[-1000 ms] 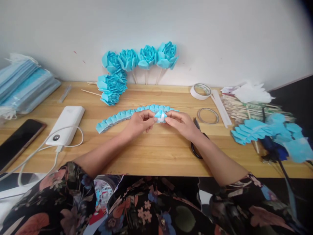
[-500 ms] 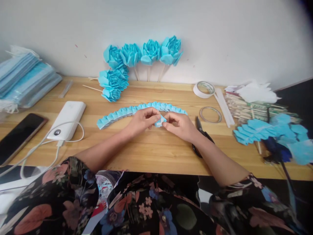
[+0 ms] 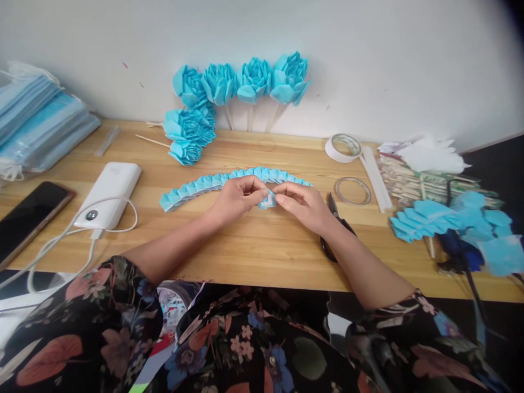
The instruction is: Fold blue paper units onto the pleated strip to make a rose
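Between my fingertips is a small folded blue petal (image 3: 267, 202) with white strips on its near face, perhaps tape. My left hand (image 3: 241, 195) pinches its left side, thumb and fingers closed. On the other side, my right hand (image 3: 301, 203) is closed on its right edge. Just behind both hands, a curved row of folded blue pieces (image 3: 196, 187) lies on the wooden table (image 3: 237, 256); my hands hide part of it. Black scissors (image 3: 333, 210) lie partly under my right forearm.
Several blue flowers on sticks (image 3: 254, 82) lean against the wall. A tape roll (image 3: 343, 148), a thinner ring (image 3: 352, 191) and bundled sticks (image 3: 405, 183) are at right. A white power bank (image 3: 112, 191) with a cable, a phone (image 3: 30, 218) and packed face masks (image 3: 49, 123) are at left.
My right fingers have shifted slightly up along the petal's right edge, and the petal is turned a little. The whole view has moved slightly; the table things stay put.
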Tool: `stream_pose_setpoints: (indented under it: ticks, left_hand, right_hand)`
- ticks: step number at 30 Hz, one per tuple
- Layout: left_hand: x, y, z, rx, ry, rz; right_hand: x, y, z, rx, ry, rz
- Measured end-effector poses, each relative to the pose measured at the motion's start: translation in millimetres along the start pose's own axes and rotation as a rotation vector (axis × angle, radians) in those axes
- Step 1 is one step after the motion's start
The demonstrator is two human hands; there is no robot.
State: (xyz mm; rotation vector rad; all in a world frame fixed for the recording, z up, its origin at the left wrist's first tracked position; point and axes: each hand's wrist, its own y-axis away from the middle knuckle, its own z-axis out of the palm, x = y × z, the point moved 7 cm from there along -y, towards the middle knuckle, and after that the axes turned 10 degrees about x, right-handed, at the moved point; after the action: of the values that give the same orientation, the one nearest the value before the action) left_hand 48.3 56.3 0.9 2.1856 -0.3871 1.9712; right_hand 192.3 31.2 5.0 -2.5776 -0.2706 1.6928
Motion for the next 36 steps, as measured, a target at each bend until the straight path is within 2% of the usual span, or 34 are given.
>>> stream_pose_setpoints:
  ticks: [7,11,19,23,27,36]
  left_hand:
    - [-2.7,1.9,5.2,0.016,-0.074,0.007]
    - [-2.4,2.1,6.4,-0.035,-0.034,0.02]
    - [-12.4,1.1,8.3,-0.068,0.072,-0.055]
    - [-14.6,0.1,7.1,-0.021,0.131,-0.085]
    - [-14.2,-0.2,4.3,0.011,0.14,-0.095]
    - [-14.4,0.4,5.3,-0.029,0.074,-0.075]
  right_hand:
    - [1.2,-0.8,3.4,-0.008,0.063,-0.006]
    - [1.5,-0.9,1.5,0.009,0.068,-0.007]
    - [4.4,-1.7,-12.8,0.198,-0.018,0.037]
    - [2.1,-2.4,-17.9,0.256,-0.022,0.032]
    - [4.2,-2.7,-17.0,0.247,-0.023,0.044]
    - [4.5,-1.6,-13.0,0.206,-0.024,0.039]
